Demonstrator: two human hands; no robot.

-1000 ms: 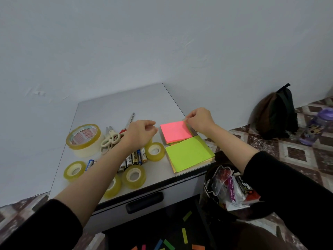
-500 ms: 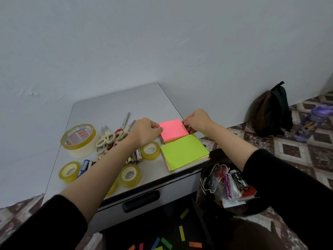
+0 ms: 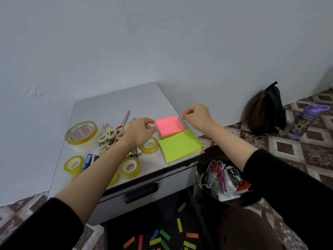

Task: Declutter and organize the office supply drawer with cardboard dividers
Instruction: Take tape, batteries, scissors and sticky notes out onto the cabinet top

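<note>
A pink sticky note pad (image 3: 169,125) lies on the grey cabinet top (image 3: 117,103), just behind a larger green sticky note pad (image 3: 180,147). My left hand (image 3: 139,131) has its fingers curled, and finger and thumb pinch the pink pad's left edge. My right hand (image 3: 196,116) is curled with thumb and fingertip together just off the pad's far right corner; nothing shows between them. The drawer below, with its black handle (image 3: 140,193), is closed.
Left of the pads lie a big tape roll (image 3: 82,136), scissors (image 3: 110,135), small yellow tape rolls (image 3: 74,165) (image 3: 130,167) (image 3: 150,145) and batteries (image 3: 88,159). A black bin (image 3: 201,170) holds wrappers at the right. Coloured paper strips (image 3: 162,237) litter the floor. A backpack (image 3: 266,109) and a purple bottle (image 3: 306,120) stand by the wall.
Both hands gripped the pink pad's sides half a second ago. My right hand has since drawn slightly up and right off the pad's corner; my left hand stays at the left edge.
</note>
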